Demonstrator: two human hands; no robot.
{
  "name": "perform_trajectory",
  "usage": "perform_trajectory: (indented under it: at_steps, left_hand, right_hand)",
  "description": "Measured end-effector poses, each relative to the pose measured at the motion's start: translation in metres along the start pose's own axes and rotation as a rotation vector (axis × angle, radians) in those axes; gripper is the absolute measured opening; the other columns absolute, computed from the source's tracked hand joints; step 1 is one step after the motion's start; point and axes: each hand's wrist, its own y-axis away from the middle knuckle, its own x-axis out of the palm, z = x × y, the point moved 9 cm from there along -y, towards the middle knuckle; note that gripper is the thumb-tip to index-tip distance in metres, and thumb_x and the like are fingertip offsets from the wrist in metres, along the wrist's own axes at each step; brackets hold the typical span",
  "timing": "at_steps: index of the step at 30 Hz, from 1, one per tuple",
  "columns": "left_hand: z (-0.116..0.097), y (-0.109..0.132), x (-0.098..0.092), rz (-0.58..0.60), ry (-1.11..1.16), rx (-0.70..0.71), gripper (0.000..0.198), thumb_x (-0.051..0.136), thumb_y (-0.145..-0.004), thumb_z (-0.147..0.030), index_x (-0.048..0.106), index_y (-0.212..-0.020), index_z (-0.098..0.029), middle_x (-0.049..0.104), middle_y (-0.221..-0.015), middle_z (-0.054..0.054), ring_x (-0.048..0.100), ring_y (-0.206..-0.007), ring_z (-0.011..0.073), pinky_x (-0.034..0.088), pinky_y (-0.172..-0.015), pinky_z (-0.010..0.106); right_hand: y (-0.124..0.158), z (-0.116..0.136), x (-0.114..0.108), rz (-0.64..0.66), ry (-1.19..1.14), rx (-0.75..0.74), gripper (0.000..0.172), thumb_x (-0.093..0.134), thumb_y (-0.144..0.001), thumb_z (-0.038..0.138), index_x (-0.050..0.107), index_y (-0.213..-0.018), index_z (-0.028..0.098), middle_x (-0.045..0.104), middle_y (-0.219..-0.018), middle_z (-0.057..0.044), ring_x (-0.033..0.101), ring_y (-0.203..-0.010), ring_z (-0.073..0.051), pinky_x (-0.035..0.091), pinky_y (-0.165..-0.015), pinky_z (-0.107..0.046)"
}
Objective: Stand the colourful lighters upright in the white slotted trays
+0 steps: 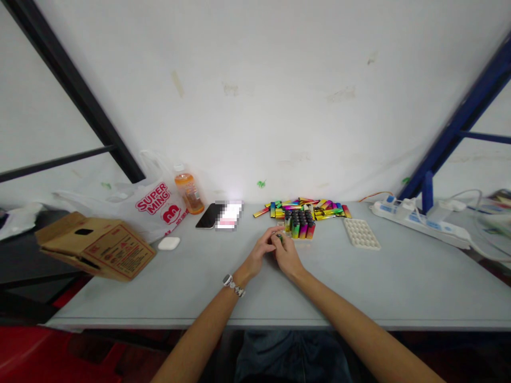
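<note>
My left hand (262, 249) and my right hand (288, 256) meet over the middle of the table, fingers closed around a small lighter (280, 237). Only its dark top and a bit of green show; the fingers hide the rest. Just beyond my right hand, a block of upright lighters (303, 227) with black tops and shiny rainbow-coloured bodies stands close together. Behind that block lies a loose heap of shiny multicoloured flat pieces (329, 210), too small to make out fully. A pale tray with rows of round hollows (362, 234) rests to the right.
On the left are a cardboard box (120, 250), a white plastic bag (139, 205), a bottle of orange liquid (189, 191), a white case (169, 243) and a phone (208, 216). A power strip (423, 223) with cables lies at the right. A wall backs the table (191, 298).
</note>
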Motion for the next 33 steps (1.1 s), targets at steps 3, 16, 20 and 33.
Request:
perform_trajectory:
  at_steps: [3, 16, 20, 33]
  left_hand:
    - [0.000, 0.000, -0.001, -0.004, -0.009, -0.001, 0.059, 0.048, -0.074, -0.028, 0.052, -0.131, -0.016, 0.050, -0.140, 0.008, 0.039, -0.131, 0.0321, 0.029, -0.110, 0.043]
    - [-0.012, 0.000, -0.009, -0.136, -0.060, 0.053, 0.047, 0.053, -0.077, -0.022, 0.055, -0.123, -0.017, 0.059, -0.121, 0.008, 0.052, -0.115, 0.0263, 0.038, -0.101, 0.038]
    - [-0.024, 0.001, -0.014, -0.222, -0.243, 0.147, 0.031, 0.059, -0.082, -0.025, 0.061, -0.112, -0.019, 0.058, -0.116, 0.009, 0.054, -0.110, 0.0229, 0.047, -0.088, 0.032]
    - [-0.017, -0.002, -0.039, -0.380, -0.278, 0.103, 0.026, 0.068, -0.081, -0.037, 0.066, -0.096, -0.016, 0.068, -0.089, 0.005, 0.063, -0.084, 0.0173, 0.052, -0.079, 0.032]
  right_hand:
    - [0.000, -0.001, 0.000, -0.004, -0.003, 0.009, 0.028, 0.042, -0.091, 0.037, 0.047, -0.069, 0.020, 0.047, -0.063, 0.003, 0.042, -0.061, -0.014, 0.032, -0.057, -0.026]
    - [0.001, 0.007, -0.003, -0.032, -0.082, 0.012, 0.037, 0.047, -0.089, 0.056, 0.056, -0.083, 0.021, 0.051, -0.066, 0.001, 0.050, -0.066, -0.017, 0.038, -0.056, -0.026]
    - [0.006, 0.006, -0.001, 0.018, -0.139, 0.046, 0.035, 0.048, -0.089, 0.056, 0.051, -0.097, 0.023, 0.045, -0.063, 0.005, 0.045, -0.056, -0.014, 0.036, -0.051, -0.025]
    - [0.028, 0.019, -0.035, 0.031, 0.133, -0.023, 0.033, 0.062, -0.082, 0.037, 0.052, -0.109, 0.021, 0.057, -0.109, -0.009, 0.056, -0.095, -0.023, 0.046, -0.057, -0.026]
